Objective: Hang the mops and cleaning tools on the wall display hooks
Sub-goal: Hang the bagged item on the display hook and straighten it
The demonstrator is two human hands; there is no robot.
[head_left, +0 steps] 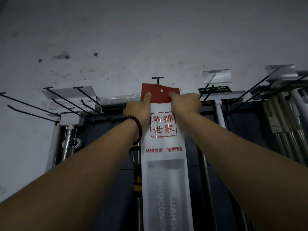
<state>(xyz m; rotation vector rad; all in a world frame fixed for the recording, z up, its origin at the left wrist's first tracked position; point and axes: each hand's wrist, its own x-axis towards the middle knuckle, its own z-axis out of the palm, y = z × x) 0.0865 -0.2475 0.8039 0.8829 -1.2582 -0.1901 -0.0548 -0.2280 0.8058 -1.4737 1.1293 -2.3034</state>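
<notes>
- Left hand (138,109) pinches the red header (160,93) of the packaged mop (165,164).
- Right hand (185,104) grips the header's other edge.
- Hook (158,80) sits just above both hands, between them.

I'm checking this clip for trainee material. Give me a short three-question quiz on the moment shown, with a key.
1. True or false: both hands grip the red header of the bagged mop.
2. Which wrist wears the beaded bracelet? A) left B) right C) neither
3. What black fixture sits just above the header's punched hole?

Key:
1. True: the left hand and right hand pinch it at either side.
2. A.
3. A T-tipped hook; whether the hole is already threaded on it cannot be told.
</notes>
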